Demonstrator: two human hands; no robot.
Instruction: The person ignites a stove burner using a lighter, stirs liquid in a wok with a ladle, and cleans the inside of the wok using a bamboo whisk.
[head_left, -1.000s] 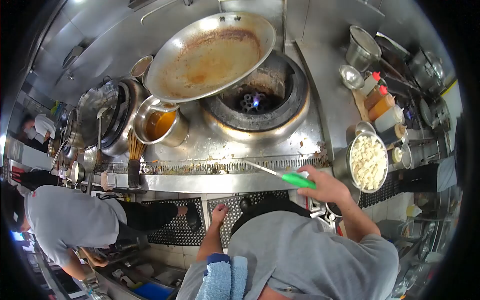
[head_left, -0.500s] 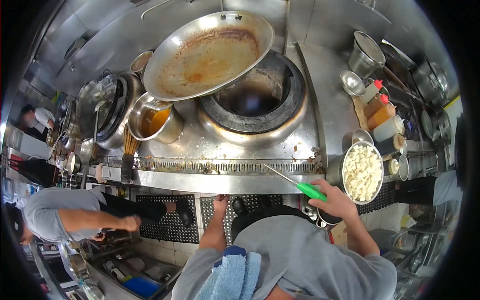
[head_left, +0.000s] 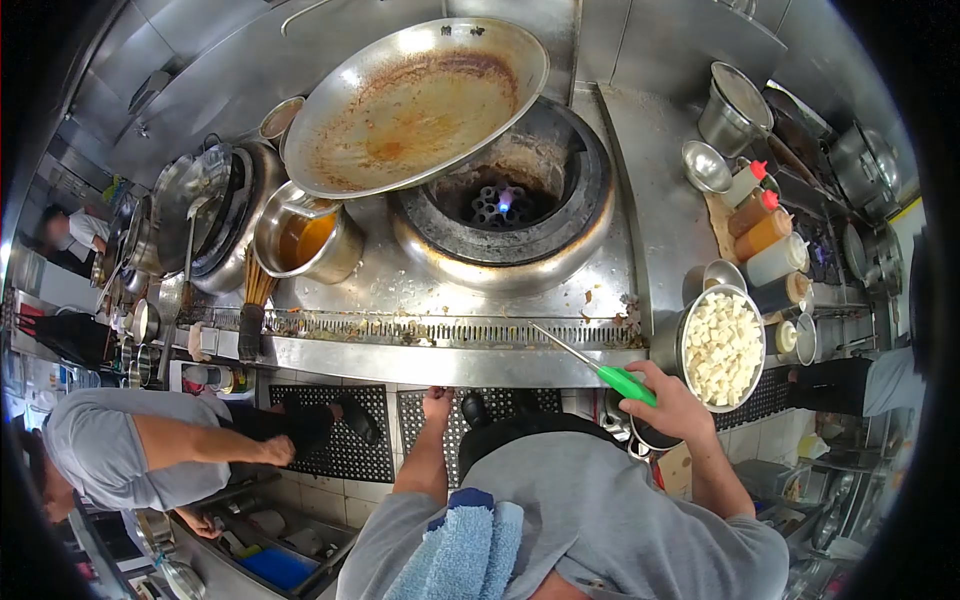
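My right hand [head_left: 672, 402] is closed around the green handle of a tool [head_left: 627, 385]; its thin metal shaft or blade points up and left over the stove's front edge. Beside that hand stands a metal pot [head_left: 672, 350] filled with pale cubes [head_left: 724, 348] that look like tofu. At the stove's front edge is my left hand [head_left: 437, 404], fingers curled; what they grip is hidden. Beyond the edge, a small bluish flame [head_left: 504, 206] shows inside the round wok burner [head_left: 420, 222]. A large stained wok [head_left: 415, 115] rests tilted behind and left of the burner opening.
Left of the burner are a pot of orange liquid [head_left: 347, 240] and a bamboo brush [head_left: 255, 310]. Squeeze bottles [head_left: 762, 235] line the right side. A co-worker in grey [head_left: 135, 445] bends at the lower left, above a counter with a blue container [head_left: 278, 568].
Inside the burner, the dark blur has cleared, and the jets with a small flame now show. The co-worker at left has shifted posture. My hands have barely moved.
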